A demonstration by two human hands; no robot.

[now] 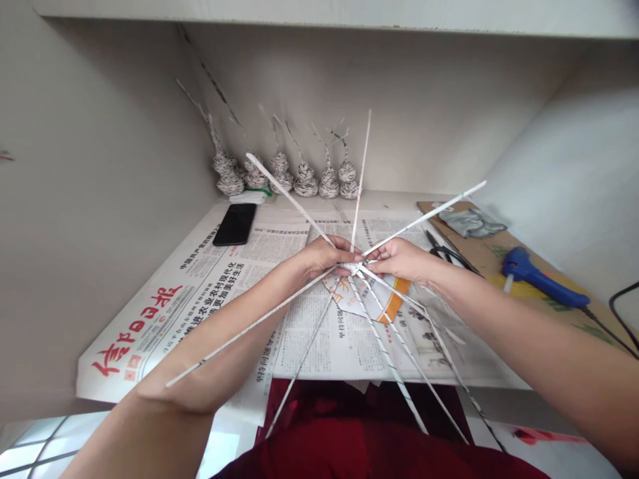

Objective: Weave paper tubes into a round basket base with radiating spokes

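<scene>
Between my two hands is a small woven paper base, with several long rolled-paper strips fanning out from it in all directions. My left hand pinches the base from the left, thumb on top. From the right, my right hand closes its fingers at the edge of the base, where a strip runs out to the upper right. Some fingertips are hidden behind the strips. Below the hands lies a white and orange printed piece on the newspaper.
Newspaper covers the table. At the back stand several woven paper gourds. A black phone lies left. To the right are scissors, a blue glue gun and a grey cloth on cardboard. A shelf overhangs above.
</scene>
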